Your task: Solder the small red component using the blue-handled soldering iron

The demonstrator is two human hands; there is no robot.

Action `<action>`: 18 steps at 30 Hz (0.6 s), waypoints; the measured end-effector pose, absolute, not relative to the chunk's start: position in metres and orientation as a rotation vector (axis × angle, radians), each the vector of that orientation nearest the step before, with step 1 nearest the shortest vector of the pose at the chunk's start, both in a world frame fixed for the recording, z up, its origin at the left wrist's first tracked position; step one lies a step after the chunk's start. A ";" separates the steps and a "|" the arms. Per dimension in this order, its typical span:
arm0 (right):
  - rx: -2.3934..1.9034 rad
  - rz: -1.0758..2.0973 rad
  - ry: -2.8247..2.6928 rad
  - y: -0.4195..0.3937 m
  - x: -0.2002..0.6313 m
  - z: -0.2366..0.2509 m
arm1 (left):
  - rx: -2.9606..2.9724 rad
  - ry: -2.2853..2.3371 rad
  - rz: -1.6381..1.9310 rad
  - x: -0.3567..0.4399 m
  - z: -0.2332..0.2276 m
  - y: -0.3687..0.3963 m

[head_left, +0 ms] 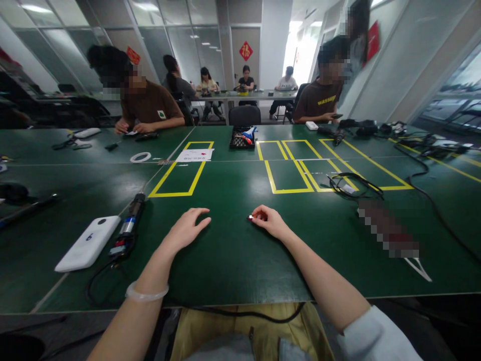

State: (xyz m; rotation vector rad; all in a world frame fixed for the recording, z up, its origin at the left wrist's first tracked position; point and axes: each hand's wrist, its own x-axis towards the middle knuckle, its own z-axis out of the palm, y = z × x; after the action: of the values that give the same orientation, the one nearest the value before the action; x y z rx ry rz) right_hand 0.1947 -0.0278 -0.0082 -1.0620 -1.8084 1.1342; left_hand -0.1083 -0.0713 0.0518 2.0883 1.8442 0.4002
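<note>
My right hand (pixel 267 220) is closed in a pinch on a small red-and-white object (pixel 250 217). Only one end of that object sticks out past the fingertips, and its kind is too small to make out. Across from it, my left hand (pixel 189 226) hovers above the green table (pixel 229 260) with thumb and fingers apart and nothing between them. A gap of bare tabletop separates the two hands. Left of my left hand lie a black cylindrical device (pixel 129 225) with a blue-and-silver band and a white power bank (pixel 88 244) marked 6.
Yellow tape rectangles (pixel 172 194) mark the tabletop. Farther back are a black tray (pixel 241 137) of tools, a paper sheet (pixel 194 155) and a tape roll (pixel 140 157). A coiled black cable (pixel 356 186) and a blurred-out item (pixel 389 230) lie right. Several people sit beyond.
</note>
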 end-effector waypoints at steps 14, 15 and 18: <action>-1.062 1.144 -1.816 -0.028 0.194 -0.011 | 1.601 2.818 -0.128 -0.228 0.055 -0.118; -1.060 1.149 -1.816 -0.027 0.194 -0.011 | 1.585 2.817 -0.142 -0.233 0.053 -0.118; -1.056 1.158 -1.811 -0.026 0.194 -0.013 | 1.527 2.808 -0.183 -0.249 0.047 -0.116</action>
State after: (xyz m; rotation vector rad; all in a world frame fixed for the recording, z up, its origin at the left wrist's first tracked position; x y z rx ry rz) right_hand 0.1945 -0.0259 -0.0135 -1.0564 -1.8111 1.1578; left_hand -0.2491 -0.1162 0.0475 1.5269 2.8082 -0.1827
